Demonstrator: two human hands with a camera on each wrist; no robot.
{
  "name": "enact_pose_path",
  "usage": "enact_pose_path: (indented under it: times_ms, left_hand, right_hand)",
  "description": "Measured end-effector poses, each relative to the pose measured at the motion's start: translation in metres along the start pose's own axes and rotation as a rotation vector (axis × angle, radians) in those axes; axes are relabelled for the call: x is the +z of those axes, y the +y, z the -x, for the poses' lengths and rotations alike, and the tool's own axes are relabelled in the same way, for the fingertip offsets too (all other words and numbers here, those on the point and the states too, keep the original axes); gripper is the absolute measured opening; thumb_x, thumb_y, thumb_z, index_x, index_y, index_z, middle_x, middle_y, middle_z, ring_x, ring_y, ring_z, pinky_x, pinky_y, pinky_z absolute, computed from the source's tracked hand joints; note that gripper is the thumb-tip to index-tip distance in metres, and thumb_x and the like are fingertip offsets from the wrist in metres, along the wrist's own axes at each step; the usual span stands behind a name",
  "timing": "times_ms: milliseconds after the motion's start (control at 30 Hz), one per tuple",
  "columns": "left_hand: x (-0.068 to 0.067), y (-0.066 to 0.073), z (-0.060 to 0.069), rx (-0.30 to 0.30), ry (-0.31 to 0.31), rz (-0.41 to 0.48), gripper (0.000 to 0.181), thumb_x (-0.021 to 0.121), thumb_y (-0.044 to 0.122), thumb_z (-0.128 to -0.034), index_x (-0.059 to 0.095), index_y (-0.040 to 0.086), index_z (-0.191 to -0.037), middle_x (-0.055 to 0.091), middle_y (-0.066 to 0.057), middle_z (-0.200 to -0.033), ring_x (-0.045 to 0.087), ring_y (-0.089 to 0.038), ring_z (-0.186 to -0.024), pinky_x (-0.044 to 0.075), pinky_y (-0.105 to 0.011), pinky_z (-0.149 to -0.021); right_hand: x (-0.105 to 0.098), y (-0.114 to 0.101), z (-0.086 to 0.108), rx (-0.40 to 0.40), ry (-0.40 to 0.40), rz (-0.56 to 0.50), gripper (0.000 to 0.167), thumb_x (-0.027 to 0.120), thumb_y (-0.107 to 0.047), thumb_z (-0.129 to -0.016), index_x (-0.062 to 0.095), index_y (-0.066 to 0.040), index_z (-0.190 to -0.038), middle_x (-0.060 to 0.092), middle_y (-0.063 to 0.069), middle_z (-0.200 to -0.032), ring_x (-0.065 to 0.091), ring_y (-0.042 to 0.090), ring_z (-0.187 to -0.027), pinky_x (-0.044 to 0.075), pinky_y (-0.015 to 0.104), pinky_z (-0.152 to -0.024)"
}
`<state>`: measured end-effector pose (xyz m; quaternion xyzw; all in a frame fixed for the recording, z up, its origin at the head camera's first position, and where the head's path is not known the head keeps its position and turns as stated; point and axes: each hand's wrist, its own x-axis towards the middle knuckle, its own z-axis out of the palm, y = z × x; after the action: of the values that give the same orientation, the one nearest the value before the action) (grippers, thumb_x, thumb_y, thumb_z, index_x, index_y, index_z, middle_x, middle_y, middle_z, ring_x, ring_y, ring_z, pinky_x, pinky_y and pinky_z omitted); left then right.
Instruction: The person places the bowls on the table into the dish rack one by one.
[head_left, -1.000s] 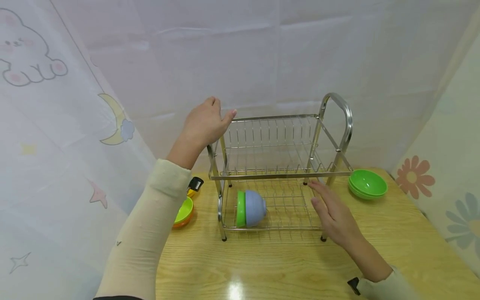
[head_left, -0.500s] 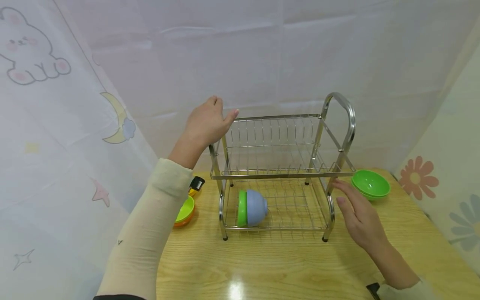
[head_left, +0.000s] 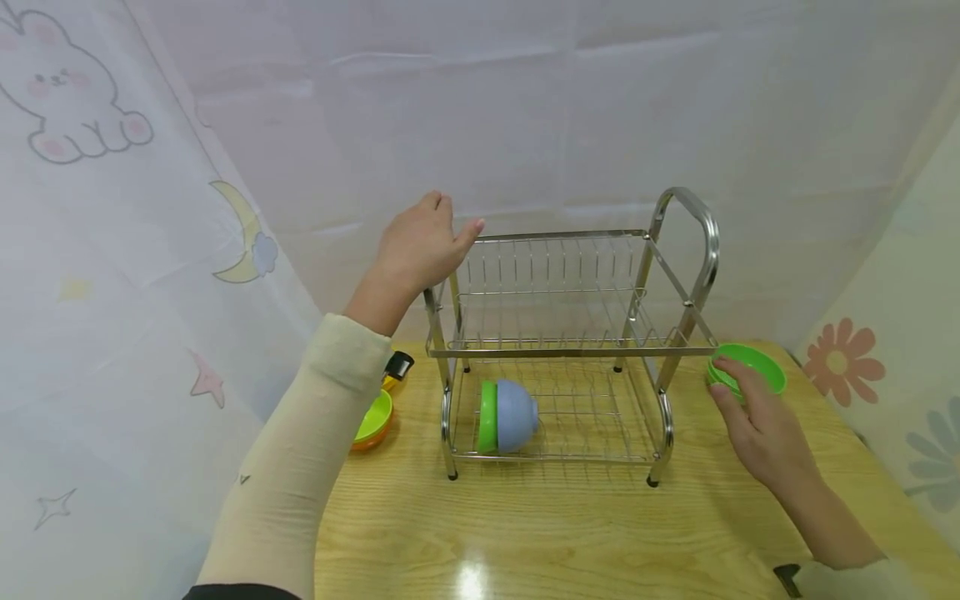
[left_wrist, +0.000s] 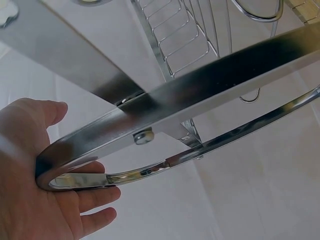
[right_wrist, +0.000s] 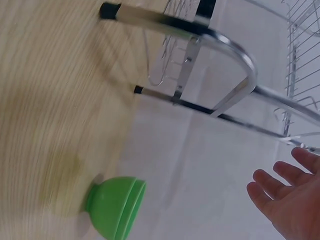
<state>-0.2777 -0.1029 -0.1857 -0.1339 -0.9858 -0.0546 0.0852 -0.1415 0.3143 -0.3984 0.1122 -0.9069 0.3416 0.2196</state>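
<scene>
Nearing green bowls (head_left: 768, 371): right hand (head_left: 771, 437), earlier beside rack (head_left: 573, 352).

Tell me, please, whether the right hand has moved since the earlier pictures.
Yes, the right hand has moved rightward, away from the rack towards the nested green bowls.

Left sleeve (head_left: 281, 475) was cream: thick cuff (head_left: 347, 358) at its wrist end, tiny dark mark (head_left: 244, 479) midway, black band (head_left: 242, 592) opposite. Right sleeve (head_left: 855, 582) looked pale.
</scene>
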Motion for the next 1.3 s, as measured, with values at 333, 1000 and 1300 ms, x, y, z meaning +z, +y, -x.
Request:
enact_pose_path:
  times_ms: [333, 1000, 1300]
  left_hand:
    - [0.001, 0.002, 0.001, -0.004, 0.001, -0.003, 0.083, 0.024, 0.061, -0.1054, 0.018, -0.001, -0.161, 0.017, -0.016, -0.168, 0.029, -0.035, -0.150, 0.033, -0.048, -0.120]
    - [0.003, 0.004, 0.000, -0.006, 0.026, -0.018, 0.082, 0.026, 0.061, -0.1054, 0.022, -0.001, -0.160, 0.021, -0.016, -0.167, 0.032, -0.035, -0.149, 0.035, -0.048, -0.118]
    - [0.003, 0.005, 0.001, -0.013, 0.030, -0.035, 0.082, 0.026, 0.061, -0.1055, 0.024, -0.001, -0.159, 0.022, -0.016, -0.166, 0.035, -0.035, -0.148, 0.037, -0.048, -0.117]
  right_hand:
    - [-0.008, 0.042, -0.015, -0.009, -0.021, 0.069, 0.048, 0.045, -0.020, -0.108, 0.042, 0.011, -0.145, 0.034, 0.040, -0.149, 0.030, 0.065, -0.133, 0.019, 0.077, -0.110]
    - [-0.002, 0.116, -0.037, 0.158, -0.181, 0.278, 0.074, 0.046, -0.041, -0.107, 0.026, 0.016, -0.150, 0.020, 0.049, -0.148, 0.024, 0.071, -0.128, 0.025, 0.084, -0.094]
    - [0.002, 0.135, -0.044, 0.224, -0.218, 0.311, 0.088, 0.058, -0.047, -0.100, 0.025, 0.019, -0.147, 0.026, 0.051, -0.138, 0.033, 0.070, -0.117, 0.035, 0.082, -0.087]
